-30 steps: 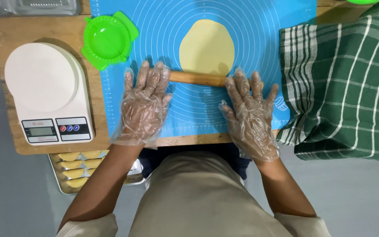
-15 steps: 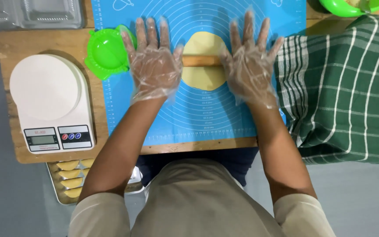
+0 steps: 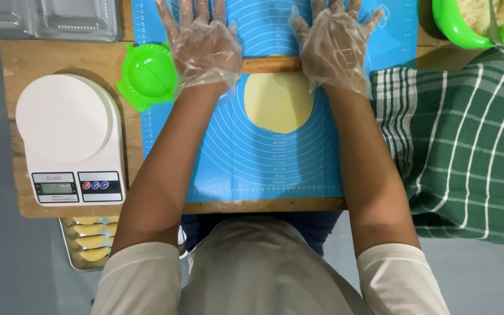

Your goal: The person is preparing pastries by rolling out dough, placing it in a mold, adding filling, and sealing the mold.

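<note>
A flat round of pale yellow dough (image 3: 279,102) lies on a blue silicone mat (image 3: 252,157) with ring markings. A wooden rolling pin (image 3: 271,64) rests across the dough's far edge. My left hand (image 3: 202,44) and my right hand (image 3: 333,44) both wear clear plastic gloves. Each presses flat, fingers spread, on one end of the pin. The pin's ends are hidden under my palms.
A green dumpling press (image 3: 147,76) sits at the mat's left edge. A white kitchen scale (image 3: 68,140) stands on the wooden board (image 3: 13,64). A green checked cloth (image 3: 462,146) lies right, a green bowl (image 3: 468,35) of filling behind it. A tray of folded dumplings (image 3: 91,240) sits below.
Both hands have pushed the rolling pin away from me, from the near edge of the dough across it to its far edge. The dough now shows below the pin.
</note>
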